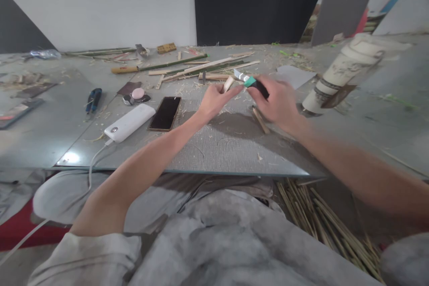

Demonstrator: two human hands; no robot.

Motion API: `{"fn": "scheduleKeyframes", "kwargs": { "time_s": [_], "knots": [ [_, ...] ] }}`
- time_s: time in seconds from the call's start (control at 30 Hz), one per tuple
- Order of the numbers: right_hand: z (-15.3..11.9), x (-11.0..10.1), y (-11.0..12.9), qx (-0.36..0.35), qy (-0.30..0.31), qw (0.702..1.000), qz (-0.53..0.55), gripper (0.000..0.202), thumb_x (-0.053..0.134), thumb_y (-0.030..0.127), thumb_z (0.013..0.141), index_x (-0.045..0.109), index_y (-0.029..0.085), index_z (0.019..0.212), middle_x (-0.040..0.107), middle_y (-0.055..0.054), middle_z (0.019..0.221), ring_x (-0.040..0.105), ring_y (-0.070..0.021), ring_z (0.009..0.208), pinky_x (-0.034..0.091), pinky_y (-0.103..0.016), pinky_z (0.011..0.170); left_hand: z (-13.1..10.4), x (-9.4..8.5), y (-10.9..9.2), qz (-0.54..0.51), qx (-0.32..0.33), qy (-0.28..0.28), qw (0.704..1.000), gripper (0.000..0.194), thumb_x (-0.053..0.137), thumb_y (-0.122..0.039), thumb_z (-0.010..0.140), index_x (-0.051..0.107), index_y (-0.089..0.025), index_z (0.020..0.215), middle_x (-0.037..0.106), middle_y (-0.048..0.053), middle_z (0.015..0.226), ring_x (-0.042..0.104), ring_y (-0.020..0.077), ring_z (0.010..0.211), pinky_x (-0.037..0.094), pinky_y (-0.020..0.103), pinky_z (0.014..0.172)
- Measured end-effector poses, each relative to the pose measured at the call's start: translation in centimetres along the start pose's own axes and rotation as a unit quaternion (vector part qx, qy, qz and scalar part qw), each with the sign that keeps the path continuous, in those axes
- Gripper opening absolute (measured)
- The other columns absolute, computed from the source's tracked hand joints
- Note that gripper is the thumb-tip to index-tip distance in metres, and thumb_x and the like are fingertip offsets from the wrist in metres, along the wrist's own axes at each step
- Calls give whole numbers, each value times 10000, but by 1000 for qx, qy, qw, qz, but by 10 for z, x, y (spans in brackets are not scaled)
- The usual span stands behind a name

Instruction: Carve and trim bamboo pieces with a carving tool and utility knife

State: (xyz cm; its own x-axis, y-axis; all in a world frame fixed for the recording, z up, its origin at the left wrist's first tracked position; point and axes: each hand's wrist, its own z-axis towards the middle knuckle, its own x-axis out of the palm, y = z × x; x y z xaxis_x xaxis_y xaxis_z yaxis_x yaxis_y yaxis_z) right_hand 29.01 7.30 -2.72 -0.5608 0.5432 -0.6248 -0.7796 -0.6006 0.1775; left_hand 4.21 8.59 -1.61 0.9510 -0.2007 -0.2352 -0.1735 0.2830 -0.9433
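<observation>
My left hand (216, 98) is closed on a short pale piece of wood or bamboo (229, 84), its upper end showing above the fingers. In my right hand (276, 100) is a utility knife (250, 82) with a black and green handle. Its blade points up and to the left, near the pale piece but apart from it as far as I can see. Below my right hand a short brown stick (260, 120) lies on the table. Just behind my hands are pale bamboo strips (208, 69) and green ones.
A phone (165, 113), a white power bank (130, 123) with a cable and blue-handled pliers (94, 100) lie to the left. A large pale cup (342, 73) stands at the right. Shavings litter the grey table (214, 152). Bamboo sticks (331, 219) are bundled below its edge.
</observation>
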Motion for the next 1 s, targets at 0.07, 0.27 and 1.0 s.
{"fn": "scheduleKeyframes", "kwargs": {
  "time_s": [0.07,0.27,1.0],
  "knots": [
    [0,0,2,-4,3,1000,7,551,540,730,1273,860,301,1403,919,-125,1080,803,-353,865,564,-491,780,1,-1,1,-2,-1,-6,1000,754,910,-618,1162,390,-273,739,348,-69,620,299,84,566,187,340,562],
    [0,0,2,13,26,999,22,487,576,654,1263,875,303,1418,930,-105,1077,795,-339,844,550,-478,754,4,-5,8,-8,11,-16,1000,741,829,-713,1199,412,-270,774,394,-81,598,374,74,540,259,290,549],
    [3,0,7,17,55,997,47,431,561,668,1235,803,315,1191,812,-78,936,722,-314,796,516,-464,771,-8,-6,-12,-49,-2,52,997,466,782,-383,1269,573,-264,870,503,-110,534,392,56,419,296,248,459]
  ]
}}
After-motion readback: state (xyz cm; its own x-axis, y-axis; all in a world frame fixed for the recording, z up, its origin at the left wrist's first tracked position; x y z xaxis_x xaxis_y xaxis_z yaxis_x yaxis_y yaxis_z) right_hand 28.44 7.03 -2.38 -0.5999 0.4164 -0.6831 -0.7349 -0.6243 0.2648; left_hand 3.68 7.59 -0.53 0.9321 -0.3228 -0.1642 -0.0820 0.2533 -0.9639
